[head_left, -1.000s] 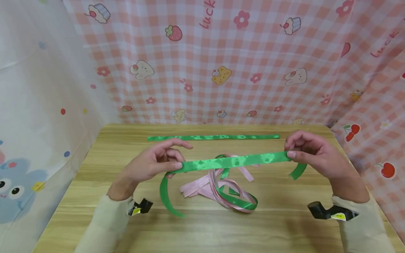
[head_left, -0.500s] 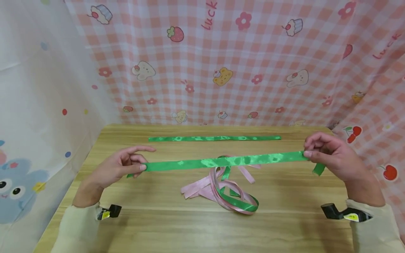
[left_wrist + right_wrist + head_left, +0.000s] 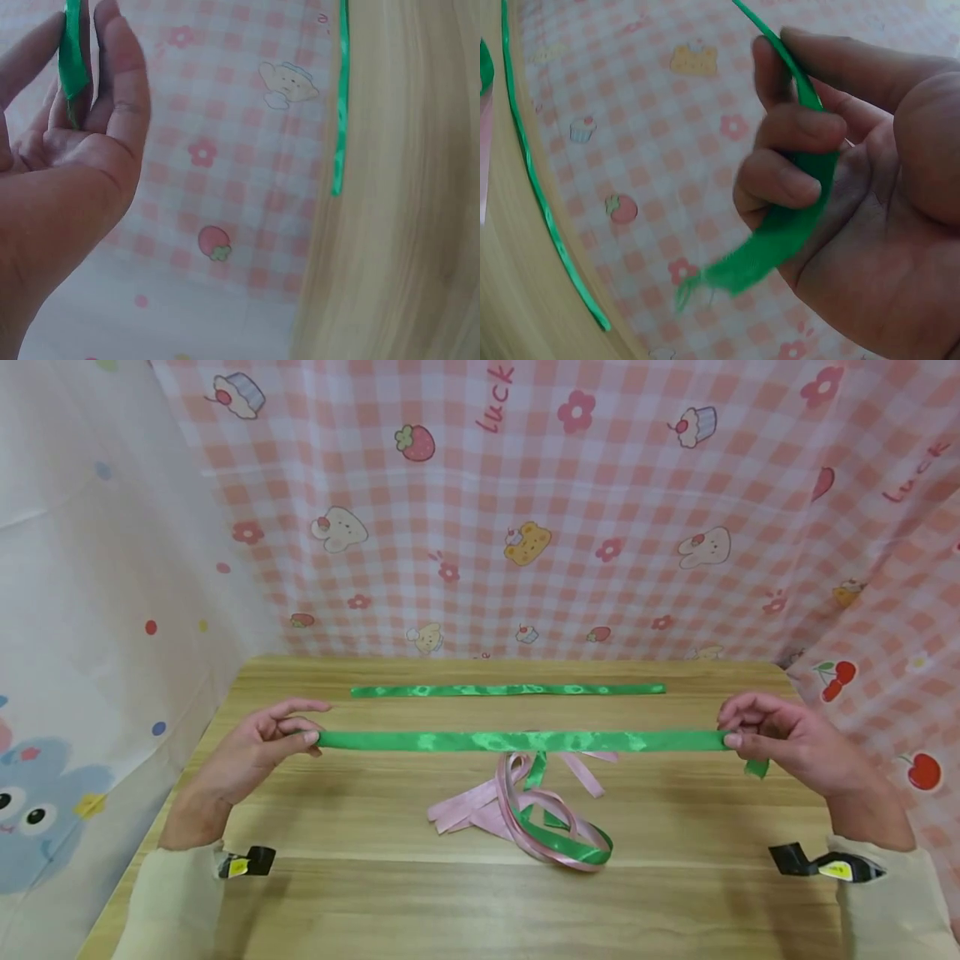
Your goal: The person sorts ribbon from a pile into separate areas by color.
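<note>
Bright, even light; soft shadows, wrist views slightly blurred.

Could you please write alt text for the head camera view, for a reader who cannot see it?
Two hands stretch a green ribbon level above a wooden table, the left hand pinching one end and the right hand the other. A second green ribbon lies flat behind it, and a tangle of pink and green ribbons lies below.

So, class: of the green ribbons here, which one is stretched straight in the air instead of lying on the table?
The green ribbon pinched between the left hand and right hand; the far ribbon lies flat.
</note>
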The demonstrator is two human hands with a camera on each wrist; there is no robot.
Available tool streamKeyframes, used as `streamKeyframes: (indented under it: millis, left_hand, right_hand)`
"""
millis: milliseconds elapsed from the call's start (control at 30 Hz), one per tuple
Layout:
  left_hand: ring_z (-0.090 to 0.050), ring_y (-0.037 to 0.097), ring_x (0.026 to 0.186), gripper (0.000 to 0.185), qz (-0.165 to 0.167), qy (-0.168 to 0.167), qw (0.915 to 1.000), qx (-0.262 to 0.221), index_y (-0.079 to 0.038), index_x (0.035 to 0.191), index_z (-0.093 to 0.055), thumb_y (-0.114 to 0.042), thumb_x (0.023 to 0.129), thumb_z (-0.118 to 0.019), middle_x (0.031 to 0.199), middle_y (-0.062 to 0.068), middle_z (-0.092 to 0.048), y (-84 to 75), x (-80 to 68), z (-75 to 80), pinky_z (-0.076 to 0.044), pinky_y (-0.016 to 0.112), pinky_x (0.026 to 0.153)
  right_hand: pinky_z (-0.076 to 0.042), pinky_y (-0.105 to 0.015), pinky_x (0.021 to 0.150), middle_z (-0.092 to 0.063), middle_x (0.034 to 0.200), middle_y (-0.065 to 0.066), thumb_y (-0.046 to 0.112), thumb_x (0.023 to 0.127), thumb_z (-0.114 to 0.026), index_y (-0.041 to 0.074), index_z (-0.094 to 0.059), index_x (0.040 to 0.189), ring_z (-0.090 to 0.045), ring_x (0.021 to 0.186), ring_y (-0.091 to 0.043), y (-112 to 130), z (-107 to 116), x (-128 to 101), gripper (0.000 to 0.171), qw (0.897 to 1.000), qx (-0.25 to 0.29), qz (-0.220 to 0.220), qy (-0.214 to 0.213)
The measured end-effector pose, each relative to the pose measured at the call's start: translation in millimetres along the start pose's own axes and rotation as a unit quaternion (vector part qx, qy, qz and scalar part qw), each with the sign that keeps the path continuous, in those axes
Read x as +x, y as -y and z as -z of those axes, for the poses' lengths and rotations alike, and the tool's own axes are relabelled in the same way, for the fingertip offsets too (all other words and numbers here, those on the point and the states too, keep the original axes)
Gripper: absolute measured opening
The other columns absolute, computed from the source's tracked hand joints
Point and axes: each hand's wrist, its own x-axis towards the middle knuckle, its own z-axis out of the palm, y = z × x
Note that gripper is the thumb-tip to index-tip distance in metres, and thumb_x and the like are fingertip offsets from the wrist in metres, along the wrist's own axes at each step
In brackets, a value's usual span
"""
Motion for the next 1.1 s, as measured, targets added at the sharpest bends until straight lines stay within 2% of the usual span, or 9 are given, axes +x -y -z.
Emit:
streamKeyframes:
  millis: [100, 233, 467, 567, 667, 767, 867, 967, 1100]
  left_hand:
    - [-0.069, 0.012, 0.084, 0.034, 0.016, -0.034, 0.9984, -0.043, -0.016, 0.126, -0.061, 0.003, 0.099, -0.053, 0.094, -0.005, -0.073, 3.5, -0.5, 2.9, -0.055, 0.025, 0.083]
    - [-0.070, 0.013, 0.082, 0.031, 0.020, -0.080, 0.9910, -0.106, -0.015, 0.119, -0.065, 0.006, 0.098, -0.055, 0.093, -0.002, -0.075, 10.5, 0.1, 8.6, -0.057, 0.024, 0.078]
    - [-0.072, 0.016, 0.085, 0.031, 0.004, -0.093, 0.9795, -0.179, -0.010, 0.117, -0.066, 0.009, 0.098, -0.052, 0.096, 0.004, -0.075, 27.1, 4.8, 18.1, -0.058, 0.027, 0.081]
    - [-0.072, 0.015, 0.085, 0.027, 0.029, -0.124, 0.9804, -0.151, -0.011, 0.117, -0.064, 0.005, 0.096, -0.058, 0.096, 0.002, -0.075, 34.9, 7.9, 20.4, -0.058, 0.027, 0.082]
    - [-0.071, 0.012, 0.084, 0.024, 0.072, -0.157, 0.9796, -0.102, -0.014, 0.117, -0.061, -0.002, 0.096, -0.063, 0.095, -0.001, -0.074, 43.5, 14.2, 20.7, -0.057, 0.026, 0.083]
    - [-0.071, 0.012, 0.084, 0.023, 0.108, -0.170, 0.9778, -0.058, -0.015, 0.118, -0.057, -0.007, 0.097, -0.063, 0.093, -0.004, -0.073, 52.2, 22.5, 20.0, -0.057, 0.025, 0.085]
    - [-0.071, 0.013, 0.086, 0.028, 0.135, -0.179, 0.9740, -0.029, -0.008, 0.125, -0.053, -0.008, 0.098, -0.062, 0.093, -0.006, -0.073, 62.1, 30.8, 20.3, -0.057, 0.027, 0.086]
    - [-0.071, 0.013, 0.086, 0.042, 0.164, -0.203, 0.9652, -0.011, 0.000, 0.133, -0.048, -0.011, 0.096, -0.065, 0.092, -0.007, -0.072, 71.8, 38.8, 21.1, -0.057, 0.028, 0.087]
    - [-0.070, 0.008, 0.081, 0.051, 0.191, -0.257, 0.9473, 0.010, 0.004, 0.135, -0.046, -0.014, 0.094, -0.070, 0.085, -0.010, -0.071, 82.3, 50.3, 22.3, -0.057, 0.025, 0.081]
  right_hand:
    - [-0.036, -0.038, 0.051, -0.066, 0.089, 0.001, -0.024, 0.091, -0.044, -0.002, -0.054, 0.113, -0.050, 0.066, -0.019, -4, 3, -2, 0.032, 1.000, 0.000, -0.015, 0.008]
    - [-0.030, -0.037, 0.054, -0.066, 0.090, 0.001, -0.020, 0.094, -0.044, 0.000, -0.056, 0.113, -0.043, 0.064, -0.022, -11, 7, -5, 0.029, 0.999, -0.002, -0.033, -0.018]
    - [-0.033, -0.035, 0.059, -0.058, 0.080, -0.002, -0.017, 0.097, -0.044, -0.001, -0.055, 0.110, -0.041, 0.065, -0.022, -31, 14, -9, 0.024, 0.997, 0.002, -0.031, -0.070]
    - [-0.035, -0.033, 0.060, -0.060, 0.081, -0.002, -0.015, 0.097, -0.045, 0.002, -0.056, 0.110, -0.043, 0.066, -0.020, -43, 15, -7, 0.024, 0.994, 0.028, -0.035, -0.104]
    - [-0.039, -0.031, 0.058, -0.064, 0.082, 0.002, -0.008, 0.098, -0.051, 0.006, -0.058, 0.109, -0.046, 0.065, -0.018, -58, 16, -3, 0.019, 0.985, 0.030, -0.070, -0.153]
    - [-0.043, -0.028, 0.059, -0.065, 0.080, 0.006, 0.002, 0.099, -0.057, 0.010, -0.058, 0.108, -0.051, 0.066, -0.014, -73, 16, 3, 0.012, 0.973, -0.006, -0.132, -0.188]
    - [-0.048, -0.024, 0.063, -0.064, 0.080, 0.013, 0.009, 0.100, -0.059, 0.009, -0.058, 0.111, -0.056, 0.071, -0.008, -88, 14, 9, 0.011, 0.959, -0.054, -0.188, -0.205]
    - [-0.051, -0.022, 0.067, -0.065, 0.083, 0.019, 0.015, 0.099, -0.061, 0.003, -0.056, 0.116, -0.061, 0.077, -0.003, -101, 13, 16, 0.021, 0.944, -0.099, -0.225, -0.221]
    - [-0.052, -0.022, 0.065, -0.065, 0.081, 0.023, 0.020, 0.098, -0.063, -0.004, -0.052, 0.120, -0.061, 0.076, -0.001, -118, 8, 26, 0.034, 0.926, -0.118, -0.249, -0.257]
